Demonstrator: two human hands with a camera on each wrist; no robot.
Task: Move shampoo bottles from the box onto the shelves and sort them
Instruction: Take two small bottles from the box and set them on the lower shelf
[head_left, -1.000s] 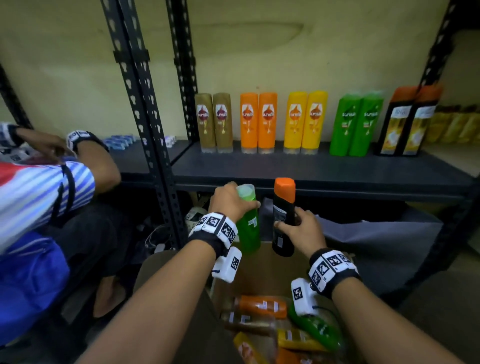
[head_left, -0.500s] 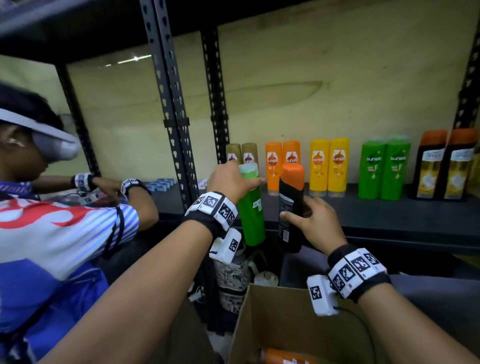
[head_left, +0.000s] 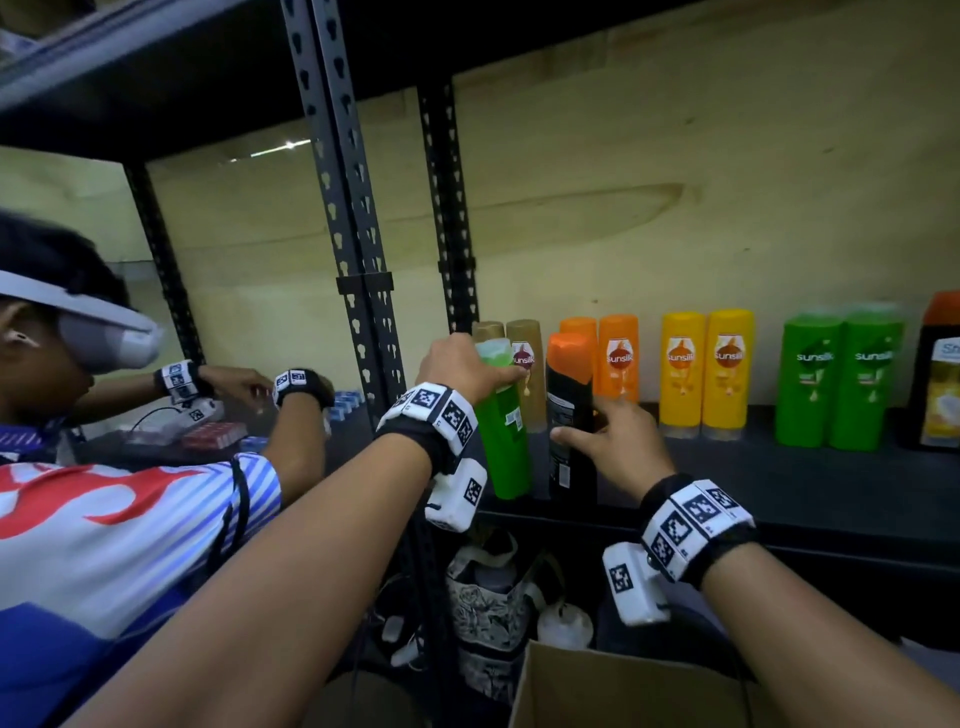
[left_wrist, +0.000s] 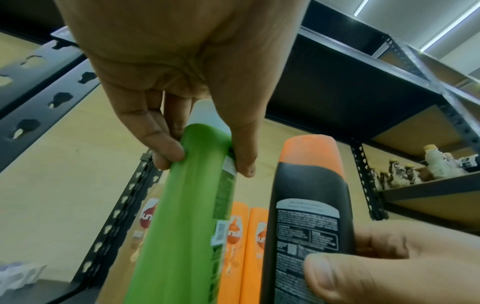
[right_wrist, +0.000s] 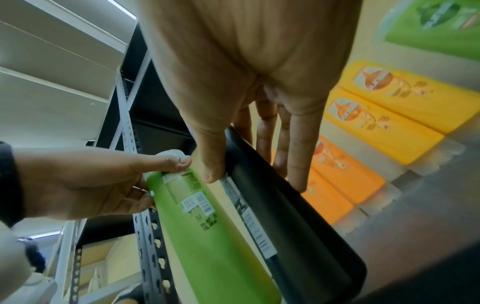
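Note:
My left hand grips the top of a green bottle, seen close up as the green bottle with thumb and fingers round its neck. My right hand holds a black bottle with an orange cap; the black bottle lies under my thumb and fingers. Both stand upright side by side near the front edge of the black shelf. Behind them runs a row of gold bottles, orange bottles, yellow bottles and green bottles. The cardboard box is below.
A black upright post stands just left of my left hand. Another person in a striped shirt works at the neighbouring shelf on the left. A black bottle with a yellow label stands at the row's right end. Bags sit under the shelf.
Both hands have risen from the box with their bottles and moved forward to the shelf's front edge. My view has tilted upward, leaving most of the box out of sight.

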